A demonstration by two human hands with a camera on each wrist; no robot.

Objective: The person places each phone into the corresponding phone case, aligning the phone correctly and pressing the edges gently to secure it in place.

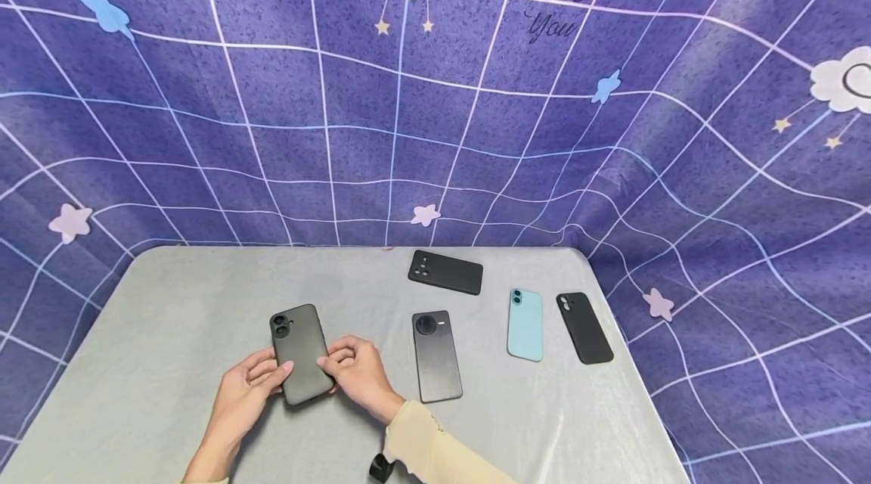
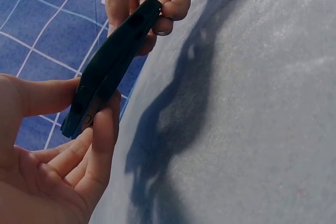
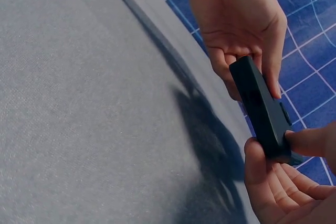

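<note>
Both hands hold a phone in a dark case [image 1: 302, 355] over the left part of the table, its camera side up. My left hand [image 1: 241, 393] grips the left long edge, thumb on the back and fingers beneath. On the opposite edge my right hand [image 1: 361, 370] pinches it between thumb and fingers. In the left wrist view the phone in its case [image 2: 105, 69] appears edge-on, as two layers. The right wrist view shows the dark case [image 3: 262, 111] from the side. Whether the case sits fully on the phone I cannot tell.
Right of the hands lies a dark grey phone [image 1: 438, 359] with a round camera. Behind it is a black phone case [image 1: 447, 273]. Farther right are a light blue phone [image 1: 525, 325] and another black case [image 1: 585, 328]. A purple gridded curtain [image 1: 354, 128] surrounds the grey table [image 1: 544, 423].
</note>
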